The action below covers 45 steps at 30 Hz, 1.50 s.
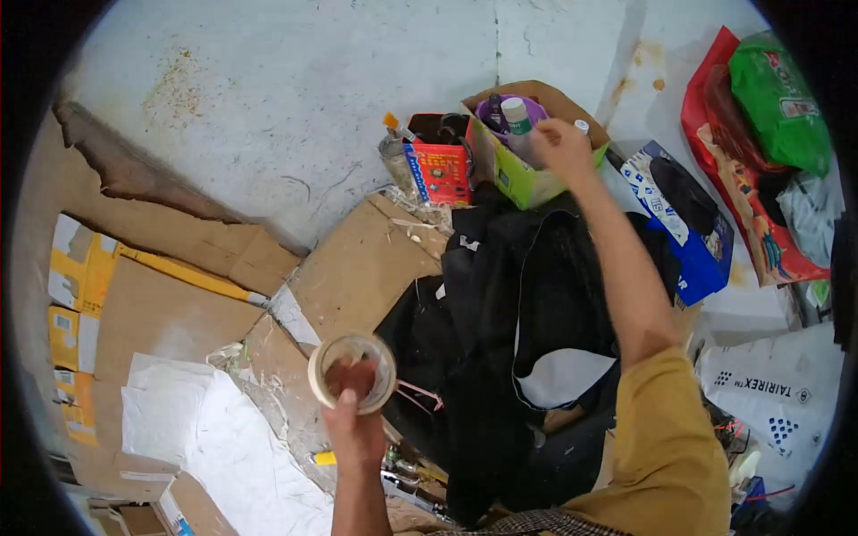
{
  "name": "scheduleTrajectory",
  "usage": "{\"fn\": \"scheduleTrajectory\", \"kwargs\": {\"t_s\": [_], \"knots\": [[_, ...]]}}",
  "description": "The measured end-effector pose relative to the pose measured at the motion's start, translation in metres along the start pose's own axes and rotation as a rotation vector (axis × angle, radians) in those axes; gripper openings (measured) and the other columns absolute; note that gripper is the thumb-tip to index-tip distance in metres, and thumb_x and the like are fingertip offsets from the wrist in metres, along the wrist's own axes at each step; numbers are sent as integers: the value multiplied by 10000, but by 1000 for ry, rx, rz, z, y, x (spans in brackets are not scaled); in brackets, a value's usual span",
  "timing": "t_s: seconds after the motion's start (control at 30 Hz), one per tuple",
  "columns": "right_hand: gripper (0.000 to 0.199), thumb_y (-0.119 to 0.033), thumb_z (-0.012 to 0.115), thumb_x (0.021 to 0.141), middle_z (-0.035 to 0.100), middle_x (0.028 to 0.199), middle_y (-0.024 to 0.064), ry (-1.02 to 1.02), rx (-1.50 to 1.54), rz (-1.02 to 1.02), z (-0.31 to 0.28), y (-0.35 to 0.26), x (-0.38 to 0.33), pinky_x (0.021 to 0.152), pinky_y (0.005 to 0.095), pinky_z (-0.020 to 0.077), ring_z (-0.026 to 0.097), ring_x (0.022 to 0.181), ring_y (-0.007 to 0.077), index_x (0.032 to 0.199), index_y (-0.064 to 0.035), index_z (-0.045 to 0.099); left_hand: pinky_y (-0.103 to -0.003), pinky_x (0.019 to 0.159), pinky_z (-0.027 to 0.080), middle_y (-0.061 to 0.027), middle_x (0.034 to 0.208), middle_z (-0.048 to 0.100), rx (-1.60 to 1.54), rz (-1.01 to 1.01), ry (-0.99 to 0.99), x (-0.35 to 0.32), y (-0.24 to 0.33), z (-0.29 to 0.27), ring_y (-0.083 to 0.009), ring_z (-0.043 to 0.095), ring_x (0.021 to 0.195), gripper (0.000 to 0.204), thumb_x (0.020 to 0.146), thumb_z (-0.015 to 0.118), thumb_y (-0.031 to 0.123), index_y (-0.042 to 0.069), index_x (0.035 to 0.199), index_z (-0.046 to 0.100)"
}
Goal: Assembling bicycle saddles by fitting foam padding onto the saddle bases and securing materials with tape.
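Observation:
My left hand point(354, 429) grips a cream roll of tape point(315, 380), with fingers showing through its ring. It is raised over cardboard at the edge of some black cloth point(474, 357). My right hand point(565, 150) is stretched out over a green-and-brown box point(527, 186). Its fingers are loosely bent and apart, beside a white-capped bottle point(516, 116), and nothing shows between them. That bottle stands in a purple container point(538, 109) inside the box. Another white cap point(582, 127) shows just past my right wrist. Whether the fingertips touch the bottle is hard to see.
Left of the green box stand a red box point(442, 174) and a can with brushes point(393, 156). A blue box point(706, 272), a red bag point(715, 107) and a white sack point(769, 384) line the right. White sheets point(241, 447) lie on cardboard at lower left.

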State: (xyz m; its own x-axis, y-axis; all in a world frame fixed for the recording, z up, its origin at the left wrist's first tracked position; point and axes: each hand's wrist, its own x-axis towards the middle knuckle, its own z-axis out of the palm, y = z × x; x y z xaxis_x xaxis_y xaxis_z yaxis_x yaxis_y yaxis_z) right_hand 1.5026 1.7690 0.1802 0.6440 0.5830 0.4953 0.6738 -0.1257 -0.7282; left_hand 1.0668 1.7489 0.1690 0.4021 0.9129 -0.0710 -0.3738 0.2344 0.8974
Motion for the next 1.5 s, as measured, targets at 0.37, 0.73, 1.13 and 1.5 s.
{"fn": "scheduleTrajectory", "kwargs": {"t_s": [0.37,0.73,1.13,1.5], "knots": [[262,-178,581,719,624,809,201,-403,-579,137,26,135,104,661,376,494,623,750,278,900,7,620,-479,925,416,-167,990,596,-294,-132,34,18,-8,-48,-390,487,1086,625,722,621,312,69,1247,384],[334,-75,454,800,572,1096,68,-50,-1095,-765,29,57,169,889,405,416,512,1037,293,1096,-168,580,-413,966,330,-122,799,585,-320,-158,-32,13,-30,-69,-284,557,927,664,695,694,293,26,1230,405],[366,-25,627,711,557,1039,117,-1011,574,-589,69,-216,-202,850,345,421,538,945,281,1069,-13,551,-400,831,486,-176,1059,560,-319,-164,-53,-51,36,-65,-282,579,971,463,794,621,184,-2,1170,426],[191,-75,552,859,568,846,2,-1236,948,102,46,-287,-339,628,175,423,493,705,32,1019,31,552,-212,502,434,-83,940,605,-254,-115,58,-174,89,-96,-145,578,602,355,843,540,88,25,1183,462]]}}
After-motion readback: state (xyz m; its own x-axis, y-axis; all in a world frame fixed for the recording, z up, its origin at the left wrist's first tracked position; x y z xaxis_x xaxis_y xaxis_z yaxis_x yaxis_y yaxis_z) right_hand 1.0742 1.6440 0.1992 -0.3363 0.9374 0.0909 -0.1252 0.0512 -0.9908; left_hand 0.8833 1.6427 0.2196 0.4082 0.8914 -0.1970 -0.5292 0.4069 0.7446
